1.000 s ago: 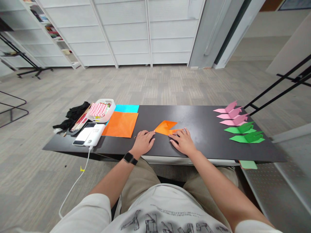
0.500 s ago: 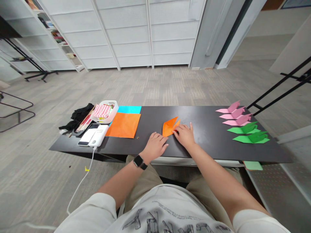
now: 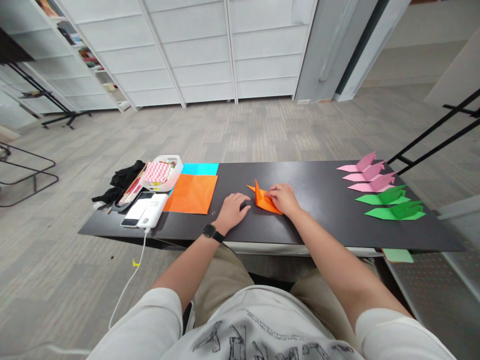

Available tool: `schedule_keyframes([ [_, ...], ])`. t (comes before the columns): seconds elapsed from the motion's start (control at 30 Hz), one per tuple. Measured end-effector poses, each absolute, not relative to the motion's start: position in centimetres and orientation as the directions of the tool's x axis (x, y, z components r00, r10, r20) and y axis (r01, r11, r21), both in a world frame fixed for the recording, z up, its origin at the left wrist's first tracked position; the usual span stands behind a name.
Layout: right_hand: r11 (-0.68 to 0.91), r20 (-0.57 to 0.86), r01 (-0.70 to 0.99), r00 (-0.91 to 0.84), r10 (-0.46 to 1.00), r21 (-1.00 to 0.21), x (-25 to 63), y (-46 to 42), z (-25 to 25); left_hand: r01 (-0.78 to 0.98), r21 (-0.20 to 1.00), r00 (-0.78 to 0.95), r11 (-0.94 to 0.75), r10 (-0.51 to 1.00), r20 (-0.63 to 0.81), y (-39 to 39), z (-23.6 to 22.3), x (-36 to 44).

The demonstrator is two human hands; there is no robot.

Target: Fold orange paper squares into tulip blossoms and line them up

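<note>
A folded orange paper piece [image 3: 262,199] lies on the dark table [image 3: 322,225] in front of me, one flap standing up. My right hand [image 3: 284,198] rests on its right side, fingers bent and pressing the paper. Just left of the piece, my left hand [image 3: 233,209] lies on the table with fingers loosely curled, holding nothing; a black watch is on that wrist.
An orange sheet [image 3: 192,193] lies over a cyan sheet [image 3: 200,168] at the left. Further left are a white tray [image 3: 165,171] with patterned paper, a phone on a white power bank [image 3: 144,209] with a cable, and black cloth [image 3: 122,179]. Pink [image 3: 365,172] and green [image 3: 393,204] folded pieces sit at the right.
The orange piece was flat, then lifted and turned; it now lies flatter with one flap up. My right hand moved onto its right side, and my left hand shifted slightly.
</note>
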State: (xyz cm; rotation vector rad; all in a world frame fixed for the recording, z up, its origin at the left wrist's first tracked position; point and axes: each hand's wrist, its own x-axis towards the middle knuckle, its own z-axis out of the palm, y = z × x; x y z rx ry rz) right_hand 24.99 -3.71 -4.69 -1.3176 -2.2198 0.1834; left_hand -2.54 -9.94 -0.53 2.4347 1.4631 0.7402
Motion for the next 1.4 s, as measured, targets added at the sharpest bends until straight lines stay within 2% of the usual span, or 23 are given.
schedule_keyframes([
  [0.2, 0.571, 0.436, 0.707, -0.395, 0.808, -0.417, 24.5, -4.2, -4.6, 0.756, 0.46, 0.357, -0.466, 0.882, 0.306, -9.2, -2.0, -1.0],
  [0.47, 0.711, 0.411, 0.539, -0.582, 0.702, -0.452, 23.9, -5.4, -3.6, 0.775, 0.463, 0.33, -0.43, 0.9, 0.285, -8.9, -1.7, -0.6],
  [1.0, 0.696, 0.338, 0.543, -0.617, 0.71, -0.469, 23.9, -5.6, -3.1, 0.777, 0.447, 0.349, -0.443, 0.895, 0.279, -8.4, -2.2, -0.6],
  [1.4, 0.686, 0.317, 0.581, -0.614, 0.723, -0.438, 23.5, -5.7, -2.7, 0.773, 0.459, 0.34, -0.438, 0.897, 0.284, -8.3, -2.3, -0.6],
])
